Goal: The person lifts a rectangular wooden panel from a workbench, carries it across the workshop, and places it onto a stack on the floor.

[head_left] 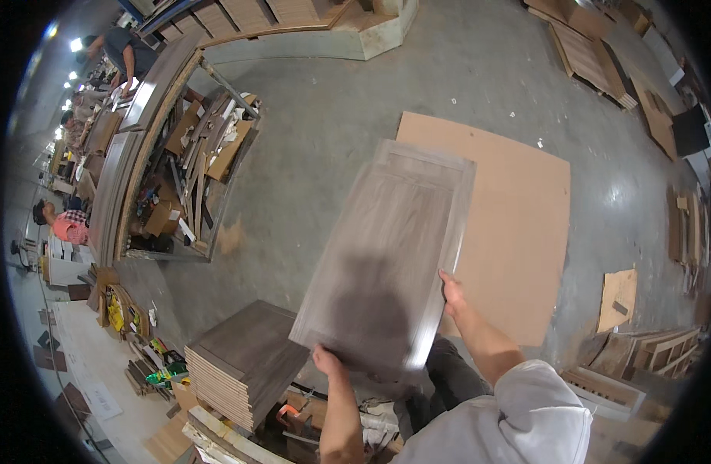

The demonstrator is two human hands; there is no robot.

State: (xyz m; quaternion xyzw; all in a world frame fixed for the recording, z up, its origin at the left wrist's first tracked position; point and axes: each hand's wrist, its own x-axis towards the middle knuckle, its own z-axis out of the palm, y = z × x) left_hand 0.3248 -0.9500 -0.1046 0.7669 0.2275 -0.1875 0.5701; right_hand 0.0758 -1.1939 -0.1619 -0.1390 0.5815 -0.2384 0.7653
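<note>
Between my hands is a grey-brown wood-grain cabinet door (386,232) with a raised frame round its panel. My left hand (326,360) grips its near left corner, while my right hand (451,294) is closed on its right edge. Beneath the door's far end and to its right, a large sheet of brown cardboard (518,232) lies on the floor. Left of my left hand stands a neat stack of similar doors (243,356), their pale edges facing left. A dark shadow falls across the held door's near half.
A workbench (112,189) at the left has a shelf of wood scraps and cardboard (197,155) below. Co-workers (131,62) are along its far side. Wooden panels (591,62) lie at the far right, with drawer-like frames (665,356) at the near right. Tools and offcuts (166,371) sit left of the stack.
</note>
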